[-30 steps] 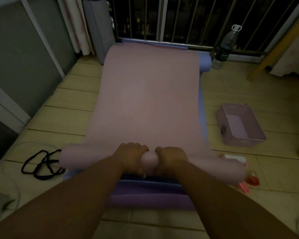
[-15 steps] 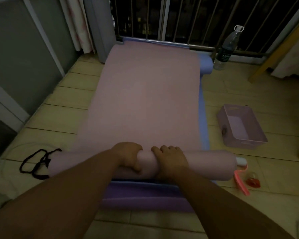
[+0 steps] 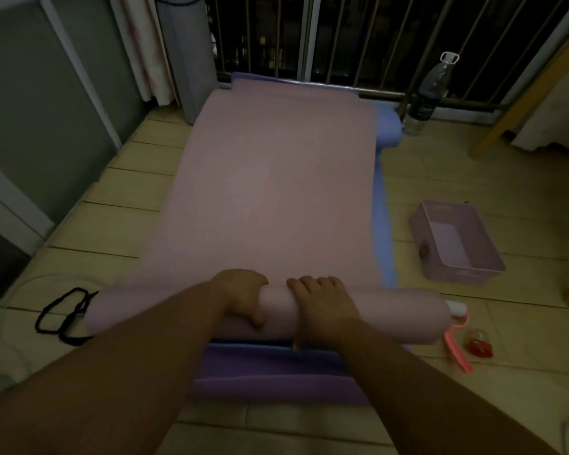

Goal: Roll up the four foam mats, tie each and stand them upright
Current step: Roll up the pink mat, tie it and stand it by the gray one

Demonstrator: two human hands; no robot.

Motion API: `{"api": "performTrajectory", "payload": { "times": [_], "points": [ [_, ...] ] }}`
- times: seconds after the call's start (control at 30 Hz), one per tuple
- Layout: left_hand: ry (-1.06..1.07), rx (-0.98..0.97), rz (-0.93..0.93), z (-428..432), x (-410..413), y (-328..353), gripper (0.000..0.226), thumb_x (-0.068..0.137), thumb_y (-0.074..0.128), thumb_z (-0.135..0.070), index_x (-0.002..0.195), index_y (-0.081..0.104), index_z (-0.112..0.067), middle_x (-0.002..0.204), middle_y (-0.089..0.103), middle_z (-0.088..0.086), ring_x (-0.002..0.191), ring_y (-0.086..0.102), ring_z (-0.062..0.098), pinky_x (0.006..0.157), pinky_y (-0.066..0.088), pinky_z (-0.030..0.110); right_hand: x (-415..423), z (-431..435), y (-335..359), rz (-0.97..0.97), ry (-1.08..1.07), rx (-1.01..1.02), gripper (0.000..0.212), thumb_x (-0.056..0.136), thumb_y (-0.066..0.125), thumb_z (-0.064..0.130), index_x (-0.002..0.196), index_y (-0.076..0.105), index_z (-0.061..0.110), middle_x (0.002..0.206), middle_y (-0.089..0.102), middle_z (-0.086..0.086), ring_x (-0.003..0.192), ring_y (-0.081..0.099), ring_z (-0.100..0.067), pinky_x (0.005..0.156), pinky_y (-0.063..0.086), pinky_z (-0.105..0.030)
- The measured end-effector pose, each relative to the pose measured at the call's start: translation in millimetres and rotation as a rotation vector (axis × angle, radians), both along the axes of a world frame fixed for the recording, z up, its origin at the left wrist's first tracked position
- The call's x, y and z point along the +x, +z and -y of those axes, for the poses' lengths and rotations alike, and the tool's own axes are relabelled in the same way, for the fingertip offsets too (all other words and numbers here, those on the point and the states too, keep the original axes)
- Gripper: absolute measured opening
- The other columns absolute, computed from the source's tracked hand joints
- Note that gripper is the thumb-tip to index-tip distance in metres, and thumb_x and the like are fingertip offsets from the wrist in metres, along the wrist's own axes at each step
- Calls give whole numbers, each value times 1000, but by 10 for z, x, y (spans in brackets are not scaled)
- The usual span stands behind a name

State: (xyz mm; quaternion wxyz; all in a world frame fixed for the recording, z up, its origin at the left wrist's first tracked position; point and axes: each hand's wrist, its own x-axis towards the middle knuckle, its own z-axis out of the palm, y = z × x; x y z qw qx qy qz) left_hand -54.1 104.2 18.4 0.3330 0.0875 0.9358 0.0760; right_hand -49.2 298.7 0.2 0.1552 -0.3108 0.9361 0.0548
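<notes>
A pink foam mat (image 3: 270, 192) lies along the floor, its near end wound into a roll (image 3: 375, 316) lying crosswise. My left hand (image 3: 243, 295) grips the middle of the roll, fingers curled over its top and thumb on the near side. My right hand (image 3: 322, 307) lies beside it on the roll, fingers spread over the top. Under the pink mat a blue mat (image 3: 383, 224) shows along the right edge, and a purple mat (image 3: 270, 376) shows at the near end. Black cord ties (image 3: 61, 315) lie on the floor by the roll's left end.
A grey rolled mat (image 3: 186, 57) stands upright at the back left by the railing. A plastic water bottle (image 3: 429, 93) stands at the back right. A lilac plastic bin (image 3: 454, 244) sits right of the mats. A pink comb (image 3: 457, 349) and a small red item (image 3: 480, 344) lie near the roll's right end.
The roll has moved a little farther along the mat and grown thicker. Both hands have shifted over its top.
</notes>
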Motion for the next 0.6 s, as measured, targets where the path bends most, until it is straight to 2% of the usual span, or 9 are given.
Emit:
{"api": "performTrajectory", "payload": {
  "times": [0.07, 0.17, 0.27, 0.33, 0.43, 0.5, 0.6],
  "points": [
    [-11, 16, 17, -11, 26, -29, 73, 69, 78, -47, 132, 46, -28, 126, 58, -1, 105, 55, 19, 80, 43, 31, -3, 27, 5, 27, -25, 19, 93, 66, 77, 58, 141, 32, 26, 133, 50, -5, 115, 52, -30, 98, 39, -44],
    [-55, -6, -44, -74, 150, -100, 92, 60, 81, -56, 138, 37, -37, 127, 55, -3, 109, 55, 21, 92, 43, 39, -53, 43, 30, 150, -104, 53, 69, 72, 75, 51, 127, 44, 26, 119, 60, -4, 103, 59, -26, 88, 47, -39],
    [-149, -70, -142, -114, 263, -161, 94, 61, 81, -56, 139, 32, -37, 127, 55, 0, 110, 55, 25, 95, 40, 42, -130, 43, 84, 350, -137, 90, 69, 70, 77, 51, 128, 48, 28, 119, 61, -2, 103, 60, -24, 86, 48, -38],
    [-159, -59, -117, -132, 291, -179, 90, 63, 80, -52, 137, 33, -34, 125, 58, 2, 108, 58, 25, 93, 43, 41, -172, 39, 106, 459, -133, 116, 73, 69, 79, 50, 131, 49, 26, 124, 59, -4, 106, 58, -25, 86, 48, -39],
    [-128, -43, -36, -164, 277, -213, 83, 65, 80, -51, 134, 38, -30, 124, 60, 3, 104, 59, 25, 86, 46, 37, -173, 6, 58, 537, -151, 103, 81, 68, 81, 48, 137, 44, 26, 132, 55, -7, 111, 57, -28, 94, 49, -44],
    [-98, -45, -13, -149, 222, -226, 78, 66, 79, -51, 133, 42, -28, 126, 59, 1, 107, 58, 22, 85, 46, 35, -136, -28, 9, 500, -158, 57, 88, 68, 80, 51, 141, 35, 30, 136, 52, -6, 114, 55, -29, 97, 46, -44],
    [-42, -57, 25, -48, 126, -203, 80, 68, 78, -49, 136, 45, -25, 136, 53, 2, 118, 53, 23, 93, 45, 36, -100, -82, -4, 215, -77, 30, 98, 64, 75, 65, 144, 28, 35, 139, 46, -3, 118, 51, -29, 101, 37, -45]
  ]
}}
